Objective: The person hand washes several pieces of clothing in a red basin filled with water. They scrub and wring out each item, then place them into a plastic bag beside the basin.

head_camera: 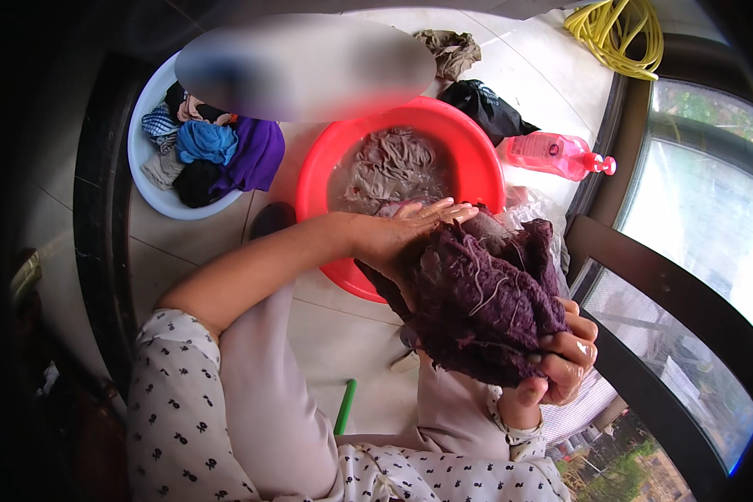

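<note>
A wet, dark purple cloth with loose pale threads is stretched between my two hands. My left hand holds its upper left part, with the fingers extended along the top edge and the palm partly hidden. At the lower right edge, the fingers and thumb of my right hand are curled around the fabric. Behind the cloth stands a red plastic basin, partly covered by it. Grey-brown fabric lies in cloudy water inside this basin.
A pale blue basin holds several garments, including a purple one. Beyond the red basin are a black plastic bag, a pink pump bottle and a crumpled brown cloth. A coiled yellow hose is near the glass frame.
</note>
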`<state>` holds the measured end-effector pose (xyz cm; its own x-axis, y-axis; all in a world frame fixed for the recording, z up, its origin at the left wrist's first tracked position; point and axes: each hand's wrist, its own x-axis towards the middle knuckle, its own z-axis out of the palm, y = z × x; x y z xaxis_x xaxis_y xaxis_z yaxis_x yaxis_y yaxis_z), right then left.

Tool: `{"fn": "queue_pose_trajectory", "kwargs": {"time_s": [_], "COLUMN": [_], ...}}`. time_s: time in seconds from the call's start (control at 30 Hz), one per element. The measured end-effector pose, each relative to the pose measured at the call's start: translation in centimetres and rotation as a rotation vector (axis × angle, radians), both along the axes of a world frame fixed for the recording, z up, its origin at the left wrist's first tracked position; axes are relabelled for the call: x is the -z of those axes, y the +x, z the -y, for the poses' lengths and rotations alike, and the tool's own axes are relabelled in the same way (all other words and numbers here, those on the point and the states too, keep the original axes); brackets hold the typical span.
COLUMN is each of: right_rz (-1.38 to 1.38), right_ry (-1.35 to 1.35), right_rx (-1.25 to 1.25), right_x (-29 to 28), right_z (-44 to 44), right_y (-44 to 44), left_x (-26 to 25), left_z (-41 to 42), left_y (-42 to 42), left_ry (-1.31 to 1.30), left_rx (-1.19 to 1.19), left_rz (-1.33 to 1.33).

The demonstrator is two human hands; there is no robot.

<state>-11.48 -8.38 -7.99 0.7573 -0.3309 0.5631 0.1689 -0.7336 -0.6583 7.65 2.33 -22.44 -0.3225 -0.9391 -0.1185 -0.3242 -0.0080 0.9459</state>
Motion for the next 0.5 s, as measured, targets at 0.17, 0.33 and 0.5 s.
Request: {"fn": "queue_pose_trajectory", "kwargs": {"time_s": [0.17,0.33,0.5], "right_rz": [-0.008,0.025,-0.144], "right_ry": [-0.015,0.013,0.2], "right_rx": [-0.12,0.105,0.378], "right_x": [-0.6,1.9,5.2], "right_z": [0.1,0.9,1.2], "right_y": [0.5,0.6,1.4], "left_x": [2.4,4.7,1.7], "left_z": [2.0,0.0,-2.1], "left_y": [-2.2,-3.9,-2.1], "left_ry": [-0.039,0.118,0.611], "left_rx": [-0.079,-0.053,-0.288], "left_rz": [-0.394,-0.528,-0.659]}}
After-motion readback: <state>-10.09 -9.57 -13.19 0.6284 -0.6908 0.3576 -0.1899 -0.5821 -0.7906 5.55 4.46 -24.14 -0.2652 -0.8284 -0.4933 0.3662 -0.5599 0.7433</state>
